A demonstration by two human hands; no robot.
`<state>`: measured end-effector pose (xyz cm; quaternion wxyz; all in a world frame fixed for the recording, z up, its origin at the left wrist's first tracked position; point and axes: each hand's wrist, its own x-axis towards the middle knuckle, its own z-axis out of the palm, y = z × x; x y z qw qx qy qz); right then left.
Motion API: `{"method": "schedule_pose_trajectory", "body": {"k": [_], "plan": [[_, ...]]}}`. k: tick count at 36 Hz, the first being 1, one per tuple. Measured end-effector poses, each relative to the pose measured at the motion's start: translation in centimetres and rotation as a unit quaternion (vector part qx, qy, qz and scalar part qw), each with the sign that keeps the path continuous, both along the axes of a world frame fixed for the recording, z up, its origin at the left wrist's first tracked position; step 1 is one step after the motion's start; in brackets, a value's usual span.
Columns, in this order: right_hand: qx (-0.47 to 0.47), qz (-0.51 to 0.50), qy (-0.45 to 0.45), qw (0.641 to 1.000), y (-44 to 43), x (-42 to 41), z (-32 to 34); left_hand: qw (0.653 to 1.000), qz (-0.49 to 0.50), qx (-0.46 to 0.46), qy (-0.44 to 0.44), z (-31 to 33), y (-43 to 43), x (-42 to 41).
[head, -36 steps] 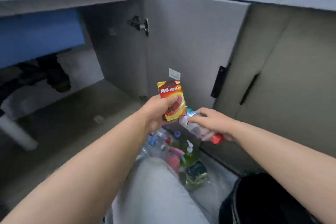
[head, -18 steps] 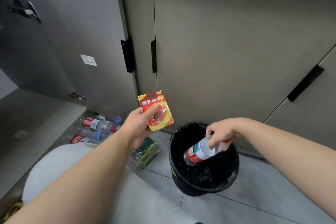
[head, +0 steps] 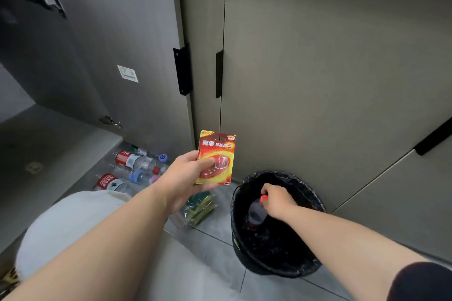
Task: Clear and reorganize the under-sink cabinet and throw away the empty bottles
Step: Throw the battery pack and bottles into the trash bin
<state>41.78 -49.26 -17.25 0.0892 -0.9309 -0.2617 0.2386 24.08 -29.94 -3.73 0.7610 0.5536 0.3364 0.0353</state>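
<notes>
My left hand (head: pixel 187 175) holds up a red and yellow blister pack (head: pixel 215 157) in front of the cabinet doors. My right hand (head: pixel 277 200) reaches into the black bin (head: pixel 315 205) and grips a clear plastic bottle (head: pixel 256 214) by its red-capped neck, the bottle hanging upright and deep inside the liner. Several empty bottles (head: pixel 133 161) with red labels lie on the floor at the foot of the open cabinet door (head: pixel 97 56).
A pack of green and yellow sponges (head: pixel 199 208) lies on the grey floor tiles between my knee (head: pixel 73 222) and the bin. The open under-sink cabinet floor (head: pixel 36 154) is at left. Closed cabinet doors (head: pixel 318 68) with black handles stand behind the bin.
The view swung right from the cabinet to the bin. My right hand carried the bottle over the bin and lowered it upright into it. My left hand kept the blister pack.
</notes>
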Motion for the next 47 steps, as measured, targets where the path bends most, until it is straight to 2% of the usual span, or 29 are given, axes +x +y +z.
{"method": "schedule_pose_trajectory", "body": {"k": [7, 10, 12, 15, 16, 18, 20, 22, 26, 30, 34, 41, 44, 47], "plan": [[0.003, -0.036, 0.039, 0.999, 0.6, -0.2, -0.5, 0.999, -0.014, 0.039, 0.022, 0.0, -0.6, 0.1], [0.073, -0.069, 0.002, 0.995, 0.8, -0.4, 0.6, 0.997, -0.040, 0.056, 0.033, 0.1, -1.1, 0.4], [0.202, -0.123, 0.070, 0.969, 1.2, -0.4, 2.5, 0.996, -0.059, 0.060, 0.033, 0.3, -1.4, 0.6], [0.369, -0.150, 0.254, 0.881, 1.5, -0.5, 7.3, 0.995, -0.080, 0.062, 0.026, 0.6, -2.0, 0.7], [0.394, -0.135, 0.302, 0.858, 1.5, -0.4, 8.9, 0.994, -0.088, 0.064, 0.024, 0.7, -2.2, 0.7], [0.396, -0.073, 0.342, 0.849, 1.3, -0.5, 11.6, 0.991, -0.106, 0.072, 0.024, 0.9, -2.4, 0.8], [0.367, -0.002, 0.322, 0.873, 1.2, -0.7, 13.3, 0.989, -0.126, 0.079, 0.024, 1.1, -2.7, 0.8], [0.337, 0.046, 0.264, 0.903, 1.2, -0.8, 14.4, 0.987, -0.138, 0.083, 0.026, 1.2, -3.0, 0.9], [0.277, 0.052, 0.153, 0.947, 0.9, 0.3, 15.3, 0.986, -0.099, 0.125, 0.038, 0.6, -3.2, 1.0], [0.104, 0.058, 0.053, 0.991, -0.9, 2.3, 14.0, 0.984, -0.042, 0.163, 0.062, 0.1, -2.6, 0.9], [-0.037, 0.051, 0.014, 0.998, -2.9, 2.0, 9.6, 0.983, -0.053, 0.160, 0.073, 0.0, -2.2, 0.6], [-0.170, -0.017, -0.059, 0.983, -4.2, 0.1, 3.6, 0.982, -0.054, 0.161, 0.083, -0.3, -1.9, 0.3], [-0.154, -0.030, -0.118, 0.981, -3.4, 0.4, 3.3, 0.984, -0.037, 0.156, 0.074, 0.1, -1.4, 0.3], [-0.053, -0.009, -0.173, 0.984, -1.0, 0.3, 5.2, 0.984, -0.042, 0.159, 0.070, 1.6, 0.3, 0.0]]}}
